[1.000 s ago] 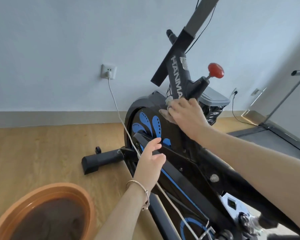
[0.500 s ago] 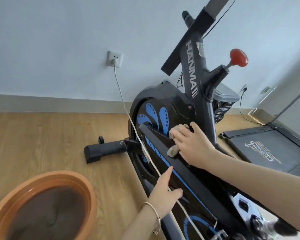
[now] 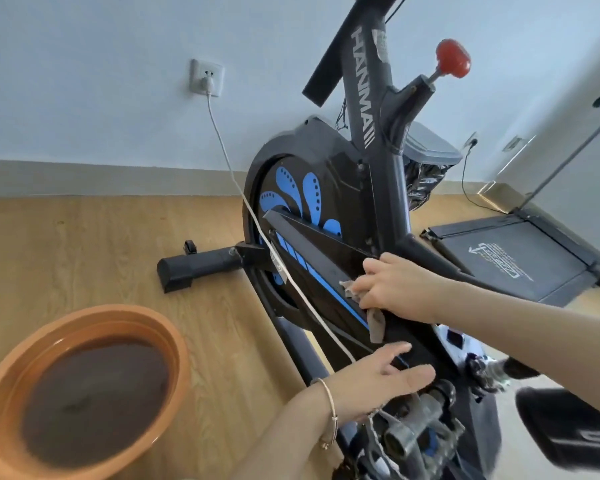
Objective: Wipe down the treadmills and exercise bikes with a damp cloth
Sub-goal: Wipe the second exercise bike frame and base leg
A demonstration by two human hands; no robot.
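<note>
Head view: cloth, probably mostly hidden.

Basin left of exercise bike, treadmill right, wall socket behind.

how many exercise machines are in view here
2: the exercise bike in the centre, where the right hand grips a cloth, and a treadmill on the floor behind it at right. Others may lie out of frame.

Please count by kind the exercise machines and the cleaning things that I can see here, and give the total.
Exercise bike: 1
Treadmill: 1
Basin: 1
Cloth: 1
Total: 4
</note>
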